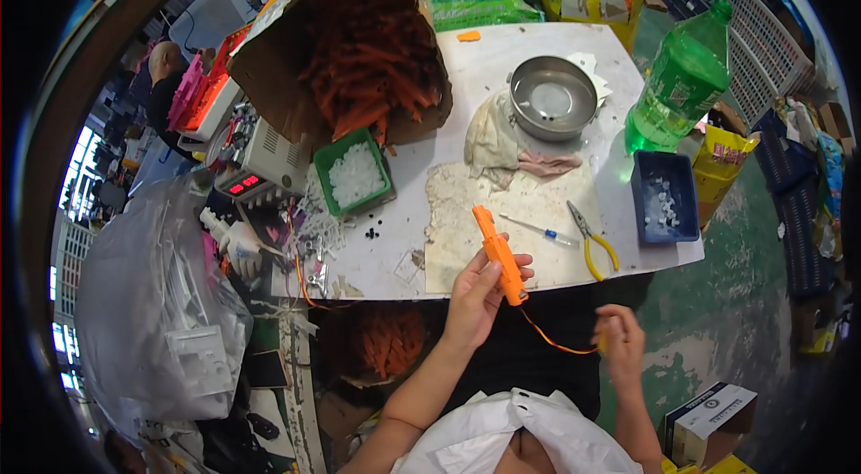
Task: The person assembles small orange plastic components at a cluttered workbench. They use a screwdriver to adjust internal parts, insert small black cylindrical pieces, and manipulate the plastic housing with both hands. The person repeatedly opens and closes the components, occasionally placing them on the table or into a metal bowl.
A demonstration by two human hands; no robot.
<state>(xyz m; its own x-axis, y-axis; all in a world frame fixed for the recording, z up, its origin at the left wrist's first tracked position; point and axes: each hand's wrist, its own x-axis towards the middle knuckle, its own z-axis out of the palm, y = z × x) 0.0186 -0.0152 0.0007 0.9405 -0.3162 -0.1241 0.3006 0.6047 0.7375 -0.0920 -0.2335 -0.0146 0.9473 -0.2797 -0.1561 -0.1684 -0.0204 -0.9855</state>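
My left hand [477, 302] is closed around a long, narrow orange plastic casing [504, 266], holding it above the table's front edge. A thin red-and-yellow wire [549, 341] comes out of the casing's lower end and runs over to my right hand [621, 338]. The fingers of that hand are curled at the wire's far end, and its tip is hidden there. Beyond the casing, a screwdriver [541, 229] with a clear and blue handle lies on a stained sheet [457, 205]. Yellow-handled pliers [592, 241] lie to its right.
A large carton [269, 70] of orange parts lies tipped at the back left, behind a green tray [381, 191] of white pieces. A metal bowl [587, 120] sits beside a rag [489, 138]. At the right are a blue bin [691, 187] and a green bottle [686, 70].
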